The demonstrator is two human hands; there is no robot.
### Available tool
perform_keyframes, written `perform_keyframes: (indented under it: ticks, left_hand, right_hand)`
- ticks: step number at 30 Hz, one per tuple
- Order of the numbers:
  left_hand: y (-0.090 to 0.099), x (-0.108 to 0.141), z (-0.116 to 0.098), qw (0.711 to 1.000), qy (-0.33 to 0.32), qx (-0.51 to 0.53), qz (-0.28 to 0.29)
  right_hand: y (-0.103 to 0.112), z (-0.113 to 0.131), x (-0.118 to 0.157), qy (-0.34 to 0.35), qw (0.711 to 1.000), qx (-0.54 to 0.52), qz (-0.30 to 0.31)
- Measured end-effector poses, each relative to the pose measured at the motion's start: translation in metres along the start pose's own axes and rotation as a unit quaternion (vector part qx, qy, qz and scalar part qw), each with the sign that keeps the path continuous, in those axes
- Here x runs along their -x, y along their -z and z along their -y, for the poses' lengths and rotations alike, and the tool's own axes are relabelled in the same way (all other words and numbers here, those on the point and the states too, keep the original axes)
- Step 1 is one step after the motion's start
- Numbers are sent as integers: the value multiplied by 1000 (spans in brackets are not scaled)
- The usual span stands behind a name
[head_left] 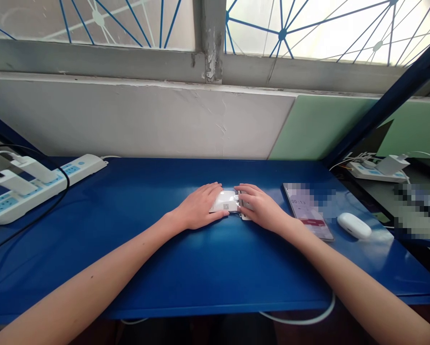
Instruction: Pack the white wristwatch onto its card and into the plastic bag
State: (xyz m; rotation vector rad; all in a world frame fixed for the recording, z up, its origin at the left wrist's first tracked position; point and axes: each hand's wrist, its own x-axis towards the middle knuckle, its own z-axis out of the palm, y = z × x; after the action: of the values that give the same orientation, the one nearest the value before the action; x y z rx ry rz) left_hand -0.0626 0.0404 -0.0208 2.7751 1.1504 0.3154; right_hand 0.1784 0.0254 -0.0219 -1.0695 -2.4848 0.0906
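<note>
A small white plastic packet point(227, 199) with a square printed code lies on the blue desk between my two hands. My left hand point(202, 206) rests flat over the packet's left end, fingers stretched out and thumb along its near edge. My right hand point(260, 205) lies palm down with spread fingers at the packet's right end. Beneath those fingers shows part of a pale, flat, card-like piece point(245, 217), mostly hidden, so its kind is unclear. Whether it is joined to the packet I cannot tell.
A phone point(304, 211) and a white earbud case point(354, 225) lie right of my right hand. At the left stands a white power strip point(80, 167) with chargers and a black cable point(52, 206). Another power strip point(375, 171) sits beyond the desk's right frame. A wall backs the desk.
</note>
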Motion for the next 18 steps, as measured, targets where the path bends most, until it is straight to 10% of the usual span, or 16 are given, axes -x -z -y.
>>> perform_keyframes:
  ticks: [18]
  left_hand:
    - [0,-2,0,1000,9,13,-6]
  right_hand:
    - [22,1,-2,55,993,101,-12]
